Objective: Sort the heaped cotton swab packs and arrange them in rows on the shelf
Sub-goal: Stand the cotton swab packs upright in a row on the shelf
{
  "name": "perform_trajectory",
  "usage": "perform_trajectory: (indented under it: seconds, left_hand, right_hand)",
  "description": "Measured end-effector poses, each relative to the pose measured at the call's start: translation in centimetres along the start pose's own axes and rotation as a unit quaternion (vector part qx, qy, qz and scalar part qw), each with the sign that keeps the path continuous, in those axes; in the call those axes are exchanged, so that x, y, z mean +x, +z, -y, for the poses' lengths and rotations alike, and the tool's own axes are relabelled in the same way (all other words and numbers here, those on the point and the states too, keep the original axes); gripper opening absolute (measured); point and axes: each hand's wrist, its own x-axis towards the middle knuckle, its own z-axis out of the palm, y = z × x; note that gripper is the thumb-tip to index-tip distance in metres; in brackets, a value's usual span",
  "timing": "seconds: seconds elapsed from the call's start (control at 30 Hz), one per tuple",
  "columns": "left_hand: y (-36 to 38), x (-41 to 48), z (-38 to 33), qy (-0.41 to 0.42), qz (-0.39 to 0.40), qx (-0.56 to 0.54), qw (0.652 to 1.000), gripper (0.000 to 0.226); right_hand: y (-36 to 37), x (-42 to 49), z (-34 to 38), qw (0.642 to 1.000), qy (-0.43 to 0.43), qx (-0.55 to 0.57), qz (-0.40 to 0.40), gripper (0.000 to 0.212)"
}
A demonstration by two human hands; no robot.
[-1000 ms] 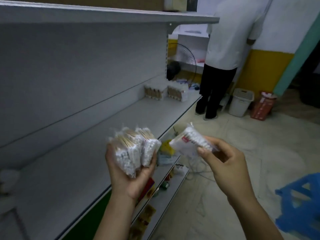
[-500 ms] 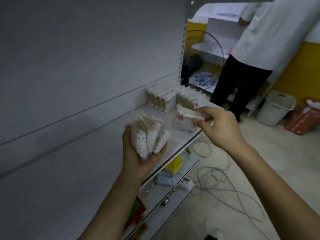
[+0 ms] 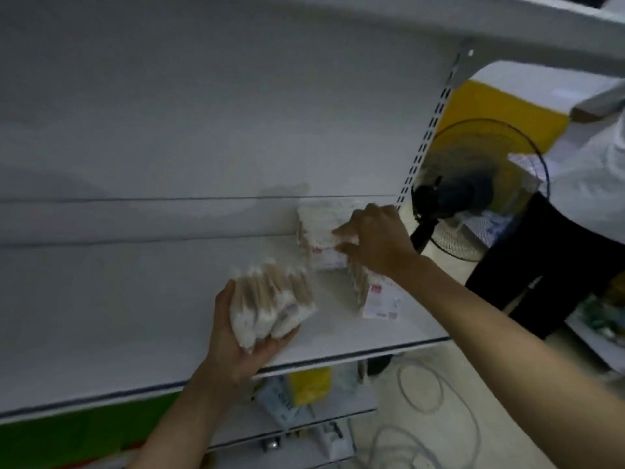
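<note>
On my feed I saw one white shelf (image 3: 142, 299) filling the view. One left hand (image 3: 241, 340) was raised over the shelf's front edge, palm up, fingers clenched around one bundle of swab packs (image 3: 270, 304). I counted about five packs in it, though blur made the count uncertain. One right hand (image 3: 380, 243) reached to the back of the shelf at its right end, thumb and fingers pinching a single pack (image 3: 326, 262) with a red mark on its label. That pack touched the front of the first row (image 3: 318, 221), which stood against the shelf's back wall. A second row (image 3: 377, 299) stood just right of it, running toward the shelf's front edge under the right wrist. The packs in the two rows were too blurred to count. Beyond the shelf's right end stood one black fan (image 3: 473, 194) and one other person (image 3: 581, 204) in a white top. Below the shelf, one yellow packet (image 3: 309, 384) lay on a lower level, and pale cables (image 3: 422, 390) looped on the floor.
</note>
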Motion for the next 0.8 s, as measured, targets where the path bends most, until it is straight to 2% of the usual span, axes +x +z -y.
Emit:
perform_trajectory:
  seconds: [0.07, 0.1, 0.17, 0.27, 0.33, 0.4, 0.43, 0.47, 0.5, 0.53, 0.57, 0.6, 0.63, 0.67, 0.7, 0.73, 0.8]
  left_hand:
    - [0.0, -0.3, 0.0, 0.043, -0.015, -0.006, 0.999, 0.029]
    - [0.2, -0.3, -0.2, 0.058, -0.016, -0.002, 0.998, 0.031]
    - [0.5, -0.2, -0.6, 0.069, -0.016, 0.028, 0.997, 0.054]
    - [0.1, 0.0, -0.6, 0.040, -0.091, 0.049, 0.994, 0.063]
    - [0.9, -0.6, -0.1, 0.062, -0.043, 0.049, 0.996, 0.065]
    - [1.2, -1.1, 0.1, 0.080, -0.017, 0.027, 0.996, 0.051]
    - [1.0, -1.1, 0.0, 0.088, -0.034, 0.026, 0.995, 0.040]
    - [1.3, -1.2, -0.2, 0.069, -0.014, 0.030, 0.997, 0.035]
    - [2.2, -1.1, -0.2, 0.053, 0.030, 0.042, 0.997, 0.037]
    - [2.9, -0.9, -0.2, 0.078, 0.077, 0.071, 0.991, 0.047]
    - [2.6, -0.6, -0.6, 0.125, 0.092, 0.092, 0.984, 0.060]
    - [2.6, -0.5, -0.7, 0.152, 0.083, 0.104, 0.979, 0.067]
    - [2.5, 0.1, -0.6, 0.151, 0.087, 0.125, 0.977, 0.064]
    - [2.7, 0.9, -0.8, 0.110, 0.063, 0.143, 0.982, 0.050]
    - [2.9, 1.0, -1.2, 0.074, 0.002, 0.152, 0.986, 0.038]
    - [3.1, 1.1, -1.3, 0.078, -0.059, 0.145, 0.985, 0.035]
    - [3.5, 1.4, -1.0, 0.122, -0.128, 0.057, 0.983, 0.038]
  right_hand:
    - [0.8, 0.8, -0.1, 0.998, -0.046, -0.029, 0.038, 0.033]
    - [1.2, 1.1, -0.2, 0.996, -0.062, -0.050, 0.031, 0.030]
    - [1.8, 1.6, -0.6, 0.989, -0.083, -0.118, 0.012, 0.027]
    - [2.0, 1.6, -0.8, 0.967, -0.119, -0.222, 0.032, 0.028]
    - [1.2, 1.2, -0.3, 0.968, -0.137, -0.211, 0.018, 0.033]
    - [0.4, -0.2, 1.0, 0.984, -0.142, -0.105, -0.024, 0.043]
    - [-0.2, -1.2, 2.0, 0.993, -0.115, 0.010, -0.018, 0.050]
    - [-0.9, -2.0, 2.8, 0.984, -0.068, 0.163, 0.024, 0.056]
    - [-1.7, -2.5, 3.6, 0.946, -0.017, 0.308, 0.095, 0.056]
    - [-2.5, -2.7, 3.8, 0.898, 0.021, 0.408, 0.164, 0.052]
    - [-3.3, -2.6, 3.6, 0.861, 0.046, 0.460, 0.211, 0.046]
    - [-3.8, -2.5, 3.1, 0.835, 0.055, 0.489, 0.246, 0.038]
    - [-4.2, -2.4, 2.3, 0.815, 0.049, 0.511, 0.268, 0.029]
    - [-4.4, -2.2, 1.5, 0.806, 0.036, 0.522, 0.275, 0.019]
    - [-4.6, -2.1, 0.8, 0.809, 0.023, 0.521, 0.272, 0.012]
    - [-4.5, -1.9, 0.2, 0.817, 0.022, 0.514, 0.261, 0.012]
    - [-4.6, -1.5, -1.2, 0.834, 0.044, 0.508, 0.208, 0.018]
